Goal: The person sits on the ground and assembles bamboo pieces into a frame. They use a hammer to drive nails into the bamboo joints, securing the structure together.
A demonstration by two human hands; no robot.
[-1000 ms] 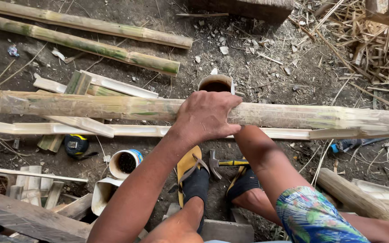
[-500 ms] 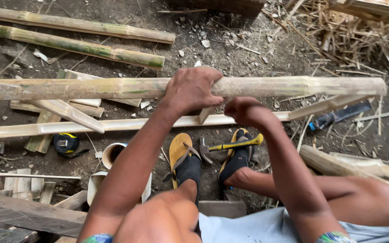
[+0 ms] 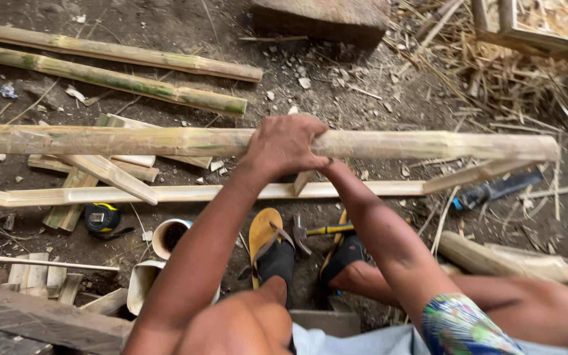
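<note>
- From where I am watching through the head camera, two green-tinged bamboo poles [image 3: 119, 75] are lying side by side on the dirt at the upper left, well apart from the hands
- Lower left, a black and yellow tape measure [image 3: 102, 217] is sitting on the ground, with short cut bamboo sections [image 3: 167, 236] standing open-ended just beside it
- Across the middle, a long pale bamboo pole [image 3: 428, 144] is being held level above a split bamboo strip [image 3: 185, 193] that is running along the ground beneath it
- I am seeing the left hand [image 3: 287, 144] wrapping over the top of the long pole, fingers curled tight around it
- The right hand [image 3: 329, 165] is reaching up under the pole just beside the left one; it is mostly hidden, so I cannot tell how its fingers are standing
- Below the hands, two feet in yellow sandals [image 3: 267, 244] are resting on the dirt, with a yellow-handled hammer [image 3: 317, 231] lying between them
- Far right, a dark-handled tool [image 3: 494, 189] is lying among straw and bamboo scraps
</note>
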